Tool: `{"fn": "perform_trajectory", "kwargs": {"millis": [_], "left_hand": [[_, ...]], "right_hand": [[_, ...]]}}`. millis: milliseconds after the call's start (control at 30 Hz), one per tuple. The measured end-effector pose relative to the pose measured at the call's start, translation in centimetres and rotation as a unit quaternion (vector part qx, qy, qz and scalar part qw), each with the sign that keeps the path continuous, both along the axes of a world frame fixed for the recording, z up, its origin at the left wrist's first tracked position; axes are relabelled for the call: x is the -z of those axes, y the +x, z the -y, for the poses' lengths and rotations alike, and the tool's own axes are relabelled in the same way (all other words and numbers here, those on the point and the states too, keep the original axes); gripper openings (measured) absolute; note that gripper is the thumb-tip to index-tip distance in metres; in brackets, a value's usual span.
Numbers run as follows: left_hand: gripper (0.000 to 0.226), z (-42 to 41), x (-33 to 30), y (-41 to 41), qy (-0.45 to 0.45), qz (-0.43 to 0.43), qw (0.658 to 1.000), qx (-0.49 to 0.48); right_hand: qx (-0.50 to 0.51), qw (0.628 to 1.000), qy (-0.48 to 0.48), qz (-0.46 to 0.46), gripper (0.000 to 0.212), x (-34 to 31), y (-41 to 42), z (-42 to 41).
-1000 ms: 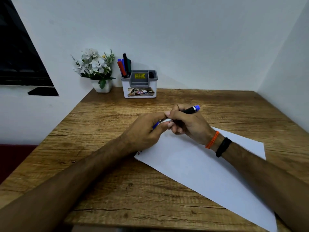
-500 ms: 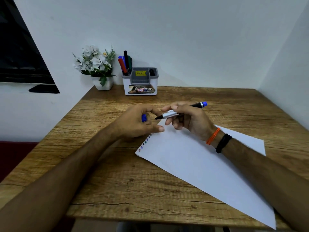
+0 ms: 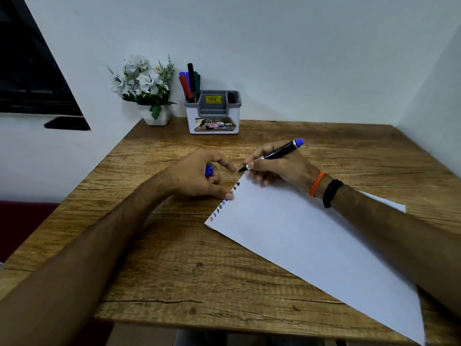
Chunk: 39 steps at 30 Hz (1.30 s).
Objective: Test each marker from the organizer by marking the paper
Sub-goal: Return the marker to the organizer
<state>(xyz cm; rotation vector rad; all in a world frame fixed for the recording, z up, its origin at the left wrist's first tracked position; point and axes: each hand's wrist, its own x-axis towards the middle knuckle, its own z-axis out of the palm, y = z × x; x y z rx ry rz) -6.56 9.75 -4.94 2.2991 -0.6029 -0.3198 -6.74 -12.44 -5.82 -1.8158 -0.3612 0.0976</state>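
A white sheet of paper (image 3: 311,240) lies slanted on the wooden desk (image 3: 174,258), with a row of several small coloured marks (image 3: 223,203) along its left edge. My right hand (image 3: 277,166) holds an uncapped black marker with a blue end (image 3: 279,152), its tip at the paper's top corner. My left hand (image 3: 199,176) is closed around the blue cap (image 3: 209,170), and its fingertips press the paper's left edge. The white and grey organizer (image 3: 213,113) stands at the back with several markers (image 3: 190,82) upright in it.
A white pot of artificial flowers (image 3: 147,88) stands left of the organizer in the desk's back corner. White walls close the desk in at the back and right. A dark window (image 3: 30,71) is on the left wall.
My hands pulled the cap off the marker. The left hand moved left with the cap and settled on the paper's edge, while the right hand lowered the marker tip to the paper's top corner.
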Motion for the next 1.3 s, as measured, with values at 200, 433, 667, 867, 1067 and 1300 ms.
{"fn": "perform_trajectory", "kwargs": {"millis": [200, 433, 667, 867, 1067, 1300], "left_hand": [[0.042, 0.8, 1.1, 0.4, 0.006, 0.043, 0.996, -0.081], [0.033, 1.3, 1.4, 0.5, 0.015, 0.06, 0.991, -0.119], [0.033, 1.6, 1.2, 0.5, 0.008, 0.042, 0.991, -0.123], [0.032, 1.6, 1.2, 0.5, 0.014, 0.041, 0.991, -0.124], [0.034, 1.6, 1.2, 0.5, 0.032, 0.051, 0.99, -0.126], [0.033, 1.7, 1.1, 0.4, 0.033, 0.049, 0.99, -0.124]], "right_hand": [[-0.012, 1.0, 0.005, 0.022, 0.009, 0.8, 0.3, 0.6], [-0.012, 0.999, -0.025, 0.022, 0.005, 1.1, 0.5, 0.5], [-0.007, 0.999, -0.036, 0.023, 0.006, 1.4, 0.8, 0.5], [-0.008, 0.999, -0.034, 0.024, 0.006, 1.4, 0.9, 0.6], [-0.006, 0.999, -0.042, 0.021, 0.008, 1.4, 1.0, 0.5], [-0.008, 0.999, -0.039, 0.018, 0.007, 1.5, 1.0, 0.4]]}}
